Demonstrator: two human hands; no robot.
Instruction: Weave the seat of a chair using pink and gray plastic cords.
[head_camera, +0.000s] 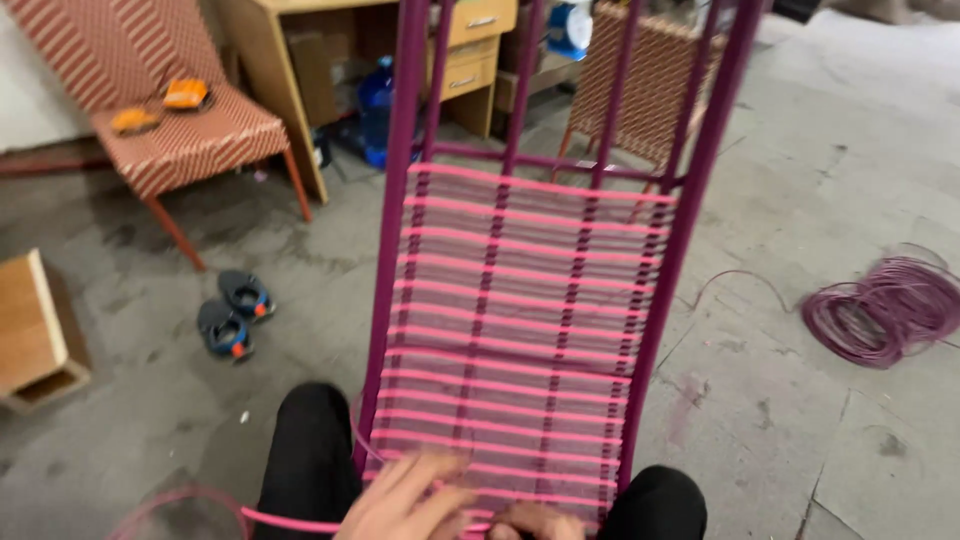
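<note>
The pink cord (300, 521) is pinched in the left hand (405, 505) at the magenta frame's (690, 200) lower edge; the right hand's (540, 522) fingers appear curled there. Slack could loosen the rows if grip is lost.

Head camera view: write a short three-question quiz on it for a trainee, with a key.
1. True or false: the pink cord runs in crosswise rows over the purple metal frame.
2. Which lies on the floor right of the frame? A) a coil of purple cord B) a pair of shoes C) a wooden box
3. Where do the left hand and right hand work?

Key
1. True.
2. A: the coil of purple cord. The shoes and wooden box lie to the left.
3. At the frame's near bottom edge, on the pink cord, between the person's knees.
</note>
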